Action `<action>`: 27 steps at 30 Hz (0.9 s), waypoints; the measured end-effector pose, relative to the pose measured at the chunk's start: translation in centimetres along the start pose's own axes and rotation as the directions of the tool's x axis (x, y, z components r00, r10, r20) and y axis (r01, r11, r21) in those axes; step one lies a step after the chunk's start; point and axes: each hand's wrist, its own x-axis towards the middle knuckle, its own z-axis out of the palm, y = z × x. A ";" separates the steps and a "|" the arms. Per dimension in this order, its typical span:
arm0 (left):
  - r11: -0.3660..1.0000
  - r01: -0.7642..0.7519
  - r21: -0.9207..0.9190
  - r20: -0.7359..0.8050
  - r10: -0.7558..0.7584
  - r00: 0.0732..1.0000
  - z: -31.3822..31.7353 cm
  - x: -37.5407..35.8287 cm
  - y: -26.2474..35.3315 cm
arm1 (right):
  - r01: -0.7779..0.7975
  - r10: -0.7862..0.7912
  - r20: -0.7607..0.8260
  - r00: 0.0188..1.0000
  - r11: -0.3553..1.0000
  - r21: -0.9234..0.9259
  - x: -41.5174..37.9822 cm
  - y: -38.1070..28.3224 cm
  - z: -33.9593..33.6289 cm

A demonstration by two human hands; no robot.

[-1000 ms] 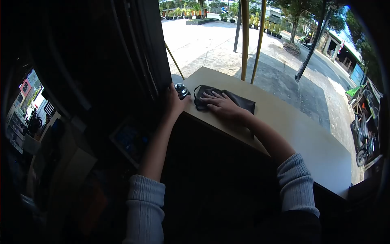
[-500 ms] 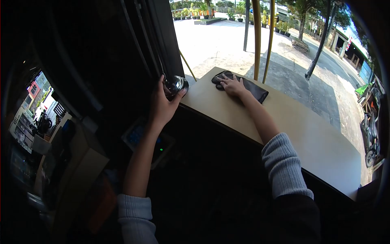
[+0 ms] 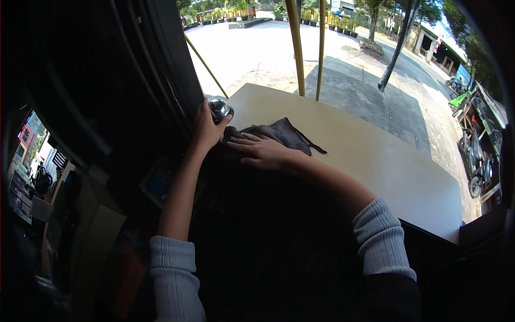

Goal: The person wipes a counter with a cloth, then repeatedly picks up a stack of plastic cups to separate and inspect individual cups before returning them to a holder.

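My left hand (image 3: 207, 127) is wrapped round a shiny chrome call bell (image 3: 219, 107) at the left end of the pale counter (image 3: 365, 155), beside the dark window frame. My right hand (image 3: 263, 150) lies flat, fingers stretched, on a dark cloth (image 3: 287, 135) near the counter's inner edge. The cloth is bunched under the fingers, and its loose part trails to the right over the counter top. One end of the cloth comes close to the bell and my left hand.
Yellow poles (image 3: 298, 53) stand just beyond the counter's outer edge. The dark window frame (image 3: 161, 59) rises at the left. A box-like cabinet (image 3: 102, 214) stands inside at lower left. Outside are paving, potted plants and a parked motorcycle (image 3: 475, 161).
My right hand has swept the cloth from the counter's outer side back toward the inner edge and the left hand. The left hand still holds the bell. The view has shifted to the right.
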 end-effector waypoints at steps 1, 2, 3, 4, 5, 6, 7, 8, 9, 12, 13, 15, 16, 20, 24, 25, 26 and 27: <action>0.992 0.123 -0.020 0.104 -0.121 0.987 0.1 0.2 1.2 | -0.065 0.064 0.026 0.998 0.998 0.012 -3.0 -0.3 -1.3; 0.993 0.118 -0.029 0.105 -0.114 0.988 0.8 0.3 1.1 | -0.129 0.127 0.053 0.990 0.991 0.024 -6.2 -0.6 -2.8; 0.992 0.123 0.007 0.121 -0.123 0.985 1.7 0.3 0.2 | -0.203 0.203 0.051 0.978 0.979 0.001 -9.4 -0.5 -3.8; 0.991 0.126 0.043 0.138 -0.131 0.982 2.4 0.2 -0.6 | -0.277 0.278 0.046 0.960 0.961 -0.021 -12.8 -0.3 -5.0; 0.986 0.164 0.037 0.159 -0.168 0.973 2.7 0.2 -1.0 | -0.368 0.369 0.004 0.929 0.927 -0.066 -16.1 -0.1 -6.2; 0.987 0.159 0.031 0.164 -0.162 0.973 2.9 0.1 -1.4 | -0.457 0.456 -0.046 0.889 0.889 -0.033 -19.2 0.9 -7.3; 0.984 0.166 0.065 0.151 -0.174 0.973 3.0 -0.1 -1.8 | -0.624 0.622 -0.077 0.779 0.781 -0.009 -21.9 1.0 -8.9; 0.979 0.174 0.101 0.138 -0.187 0.972 3.2 -0.3 -2.3 | -0.709 0.693 -0.178 0.699 0.704 -0.045 -25.0 3.0 -9.5; 0.974 0.215 0.077 0.150 -0.225 0.963 3.2 -0.4 -2.7 | -0.788 0.754 -0.261 0.603 0.613 -0.050 -27.7 5.7 -9.9; 0.979 0.204 0.013 0.128 -0.204 0.971 2.4 -0.9 -2.0 | -0.877 0.796 -0.440 0.417 0.480 0.037 -29.0 11.0 -9.9; 0.979 0.202 0.015 0.129 -0.203 0.971 2.1 -1.0 -1.9 | -0.897 0.830 -0.430 0.355 0.432 0.094 -26.8 11.1 -10.0; 0.988 0.142 0.063 0.079 -0.147 0.986 1.6 -1.4 -1.6 | -0.866 0.825 -0.418 0.380 0.476 0.153 -20.9 9.9 -8.5; 0.987 0.146 0.062 0.071 -0.150 0.986 1.2 -1.7 -1.4 | -0.810 0.783 -0.415 0.464 0.564 0.159 -17.3 8.8 -6.9; 0.999 -0.028 0.016 0.022 0.028 0.999 -1.5 -3.5 0.0 | -0.400 0.404 -0.214 0.889 0.914 0.065 -3.8 2.1 -1.5; 0.993 -0.113 -0.043 0.049 0.115 0.992 -6.0 -5.7 1.7 | -0.399 0.396 -0.121 0.910 0.917 0.001 3.2 11.4 -2.3; 0.991 -0.103 -0.084 0.074 0.109 0.991 -7.1 -6.6 1.7 | -0.570 0.558 -0.156 0.815 0.821 -0.039 4.0 13.3 -3.4; 0.992 -0.104 -0.069 0.074 0.109 0.991 -8.2 -7.6 1.4 | -0.719 0.697 -0.197 0.690 0.692 -0.070 4.9 14.4 -4.0; 0.993 -0.093 -0.078 0.111 0.101 0.989 -9.1 -8.2 1.1 | -0.707 0.683 -0.205 0.701 0.704 -0.067 6.5 14.5 -4.2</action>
